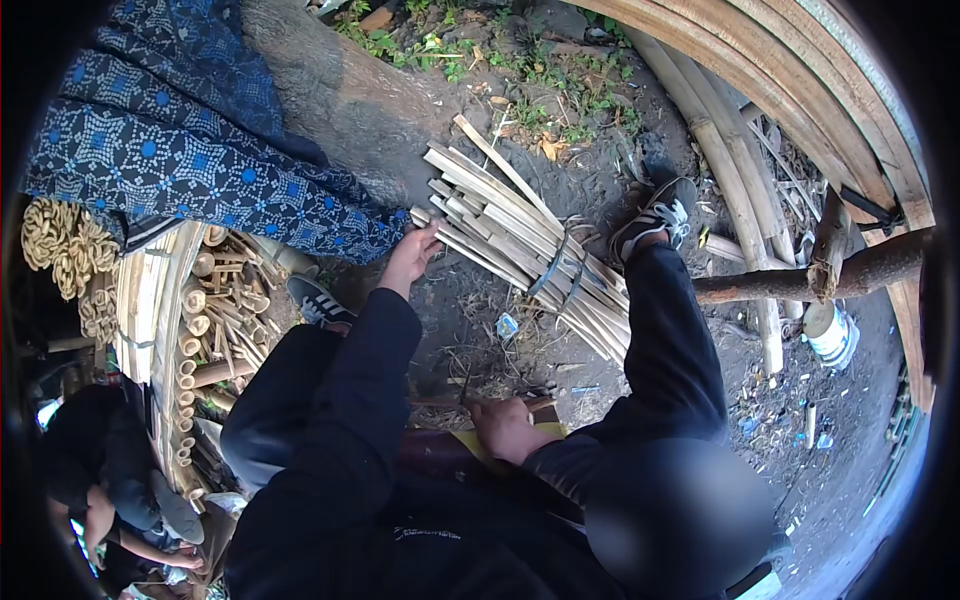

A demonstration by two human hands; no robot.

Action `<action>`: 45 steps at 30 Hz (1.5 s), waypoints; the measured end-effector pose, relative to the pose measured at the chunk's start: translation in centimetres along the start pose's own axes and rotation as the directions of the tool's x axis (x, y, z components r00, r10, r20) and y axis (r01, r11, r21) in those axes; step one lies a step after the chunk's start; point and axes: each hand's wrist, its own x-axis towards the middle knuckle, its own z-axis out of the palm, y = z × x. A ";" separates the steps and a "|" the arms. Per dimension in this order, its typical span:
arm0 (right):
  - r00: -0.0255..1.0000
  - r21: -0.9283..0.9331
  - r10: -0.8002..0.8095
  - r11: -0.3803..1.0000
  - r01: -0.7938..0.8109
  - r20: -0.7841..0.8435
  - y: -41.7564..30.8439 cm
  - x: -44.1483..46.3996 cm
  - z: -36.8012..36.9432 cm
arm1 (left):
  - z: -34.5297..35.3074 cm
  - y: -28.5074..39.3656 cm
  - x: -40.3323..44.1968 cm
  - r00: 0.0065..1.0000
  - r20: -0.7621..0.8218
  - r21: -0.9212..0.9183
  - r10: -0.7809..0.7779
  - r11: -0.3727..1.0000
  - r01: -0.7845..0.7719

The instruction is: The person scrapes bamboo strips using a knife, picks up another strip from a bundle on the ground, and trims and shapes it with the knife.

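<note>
My left hand reaches forward, fingers closed at the near left end of a bundle of split bamboo strips. It pinches the tip of one bamboo strip. A dark band ties the bundle, which lies on the ground between my feet. Close to my lap, my right hand is curled into a fist. A thin dark edge and a piece of wood show beside its fingers, but what it grips is hidden.
Blue patterned cloth hangs over a log at upper left. Bamboo lengths are stacked at left, near another person. Long bamboo poles, a rough branch and a white bucket stand at right.
</note>
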 end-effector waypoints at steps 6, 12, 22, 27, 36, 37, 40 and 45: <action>0.997 0.006 -0.039 0.999 0.040 -0.065 0.5 0.0 0.3 | 3.9 4.3 -2.0 0.919 -0.109 0.112 0.378 0.924 -0.366; 0.994 0.120 -0.012 0.993 -0.002 0.112 0.5 -0.3 -1.2 | 12.8 14.6 -7.9 0.704 0.007 0.206 0.710 0.688 -0.696; 0.998 0.069 -0.054 0.996 0.053 0.012 1.1 0.2 0.2 | 17.3 30.4 -19.4 0.229 -0.038 0.310 0.973 0.229 -0.923; 0.992 0.084 -0.107 0.991 0.102 0.061 2.1 -3.0 -3.9 | 13.9 33.6 -28.6 0.066 0.002 0.333 0.998 0.062 -0.941; 0.992 0.068 -0.106 0.992 0.102 0.070 3.9 -4.8 -4.1 | -3.4 17.1 -33.9 0.274 -0.294 0.539 0.916 0.396 -0.744; 0.992 0.124 -0.116 0.986 0.109 0.045 4.2 -5.0 -4.0 | -5.6 14.9 -32.7 0.361 -0.324 0.521 0.874 0.484 -0.704; 0.992 0.159 -0.096 0.984 0.082 0.081 3.5 -5.8 -4.7 | -9.4 9.2 -30.7 0.555 -0.362 0.584 0.749 0.646 -0.491; 0.988 0.247 -0.145 0.961 0.127 0.054 4.7 -4.0 -3.0 | -7.2 10.6 -35.1 0.367 -0.356 0.551 0.859 0.510 -0.660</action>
